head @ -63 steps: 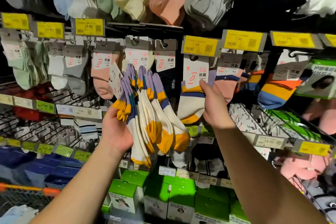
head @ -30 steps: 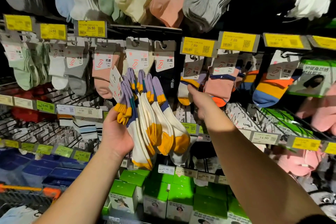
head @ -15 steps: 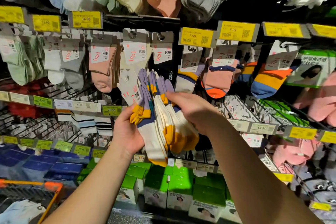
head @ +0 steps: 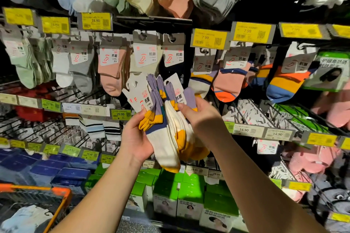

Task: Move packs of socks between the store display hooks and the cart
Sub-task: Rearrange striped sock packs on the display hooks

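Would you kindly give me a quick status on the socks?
Both hands, left and right, gripping sock packs. Cart lower left. Nothing in the way.

We note a fanned bundle of sock packs (head: 168,128), cream with purple cuffs and yellow toes, upright before the display hooks (head: 246,111).

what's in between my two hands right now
The head view shows a fanned bundle of sock packs, white with purple cuffs and yellow heels, between your left hand and right hand; both grip it.
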Motion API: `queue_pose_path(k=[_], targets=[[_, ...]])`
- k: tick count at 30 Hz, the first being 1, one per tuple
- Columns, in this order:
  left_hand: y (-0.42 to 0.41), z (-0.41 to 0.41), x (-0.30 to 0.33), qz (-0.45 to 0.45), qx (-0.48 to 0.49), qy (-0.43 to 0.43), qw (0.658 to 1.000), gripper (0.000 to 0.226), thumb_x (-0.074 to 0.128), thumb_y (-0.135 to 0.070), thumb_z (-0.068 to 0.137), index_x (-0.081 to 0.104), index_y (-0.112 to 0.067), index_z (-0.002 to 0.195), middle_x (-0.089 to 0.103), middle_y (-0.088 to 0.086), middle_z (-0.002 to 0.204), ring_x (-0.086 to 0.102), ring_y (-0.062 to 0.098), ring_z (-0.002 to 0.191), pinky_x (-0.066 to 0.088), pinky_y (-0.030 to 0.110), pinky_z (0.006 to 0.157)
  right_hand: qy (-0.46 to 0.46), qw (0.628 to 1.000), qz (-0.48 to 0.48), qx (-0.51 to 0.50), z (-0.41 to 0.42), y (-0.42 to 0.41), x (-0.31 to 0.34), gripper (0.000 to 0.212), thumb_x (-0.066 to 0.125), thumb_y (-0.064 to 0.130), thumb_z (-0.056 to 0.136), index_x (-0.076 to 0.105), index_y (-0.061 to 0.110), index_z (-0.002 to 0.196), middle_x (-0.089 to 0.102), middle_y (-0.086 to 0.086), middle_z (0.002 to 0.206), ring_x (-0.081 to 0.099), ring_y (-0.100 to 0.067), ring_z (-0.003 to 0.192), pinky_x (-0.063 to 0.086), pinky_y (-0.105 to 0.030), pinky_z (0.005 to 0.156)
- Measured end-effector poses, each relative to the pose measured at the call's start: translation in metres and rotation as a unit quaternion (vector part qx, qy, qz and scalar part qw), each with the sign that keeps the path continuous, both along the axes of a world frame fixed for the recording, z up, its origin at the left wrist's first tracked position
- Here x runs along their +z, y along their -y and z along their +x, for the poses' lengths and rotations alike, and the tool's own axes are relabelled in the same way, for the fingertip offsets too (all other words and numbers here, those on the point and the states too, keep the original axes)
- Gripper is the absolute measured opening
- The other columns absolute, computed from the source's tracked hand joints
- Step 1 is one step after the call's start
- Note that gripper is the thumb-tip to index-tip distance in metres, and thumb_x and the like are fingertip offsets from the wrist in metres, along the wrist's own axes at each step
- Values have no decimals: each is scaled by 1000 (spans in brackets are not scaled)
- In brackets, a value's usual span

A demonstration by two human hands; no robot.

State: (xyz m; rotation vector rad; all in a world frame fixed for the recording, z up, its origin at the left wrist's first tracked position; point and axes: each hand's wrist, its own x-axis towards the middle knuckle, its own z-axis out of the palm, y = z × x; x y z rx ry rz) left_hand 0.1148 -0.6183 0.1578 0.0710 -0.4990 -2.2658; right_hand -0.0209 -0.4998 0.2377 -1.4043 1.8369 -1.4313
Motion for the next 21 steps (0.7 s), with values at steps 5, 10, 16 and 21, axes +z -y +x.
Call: queue_pose_path(k=[5, 10, 16, 21], targets=[[-5, 10, 4, -11, 29, 20, 999, 25, 77, -18, 75, 61, -17, 94, 61, 10, 94, 58, 29, 98, 38, 51, 113, 44, 998, -15, -32, -12, -1, -4, 21, 56, 37, 101, 64, 18, 107, 72, -4, 105, 66, -22, 99, 52, -42, 95], [-9, 14, 12, -24, 62, 53, 996, 29, 51, -27, 94, 76, -12, 97, 75, 12, 100, 71, 29, 96, 51, 48, 100, 147, 984, -79, -65, -46, 8, 2, 26, 52, 30, 105, 61, 22, 128, 69, 5, 121, 65, -16, 113, 49, -37, 102], [-3, 12, 15, -117, -44, -28, 992, 68, 9, -28, 105, 74, -8, 106, 73, 11, 110, 64, 26, 115, 34, 46, 117, 196, 970, -131, -59, -80, 35, -5, 31, 59, 45, 89, 66, 32, 116, 72, 6, 123, 66, -20, 119, 46, -51, 108], [-1, 13, 17, -141, -76, -18, 987, 68, 10, -29, 106, 75, -9, 101, 74, 8, 105, 65, 25, 113, 14, 45, 123, 239, 958, -153, -34, -88, 51, 0, 17, 54, 34, 100, 65, 34, 113, 71, 6, 124, 64, -20, 121, 45, -51, 110]])
